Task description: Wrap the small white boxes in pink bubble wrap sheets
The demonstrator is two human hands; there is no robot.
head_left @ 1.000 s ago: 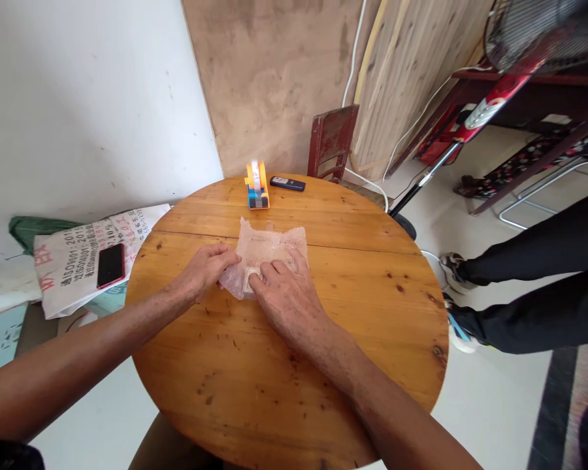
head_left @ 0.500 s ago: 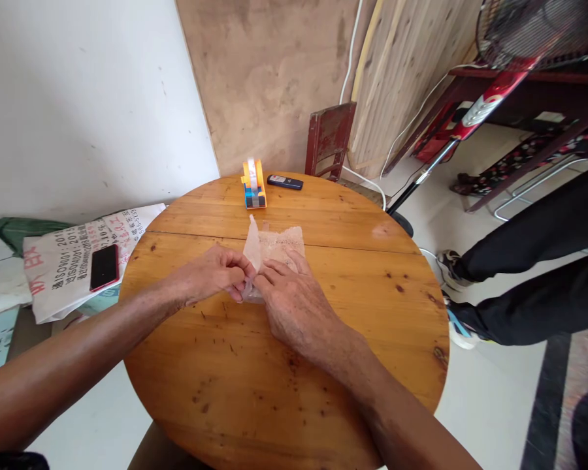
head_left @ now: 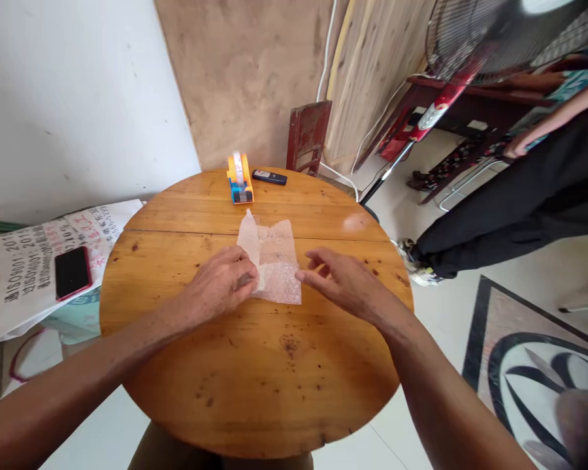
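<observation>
A sheet of clear bubble wrap point(head_left: 280, 277) lies on the round wooden table, its left side folded up into a raised flap. My left hand point(head_left: 228, 275) is at that left side, its thumb and fingers curled closed on the lower part of the flap. Just off the right edge of the wrap, my right hand point(head_left: 340, 282) holds nothing; its fingers are apart and slightly bent, with the thumb near the wrap.
An orange and blue tape dispenser point(head_left: 239, 177) and a dark remote-like device point(head_left: 269, 177) stand toward the table's far edge. A phone point(head_left: 73, 273) rests on printed sacks at left. Beyond the table are a chair point(head_left: 310, 137), a standing fan point(head_left: 438, 108) and a person in black trousers point(head_left: 500, 202).
My right hand has lifted off the wrap and moved right, its fingers opening. More of the wrap shows. My left hand stays at the flap. The view has turned somewhat right.
</observation>
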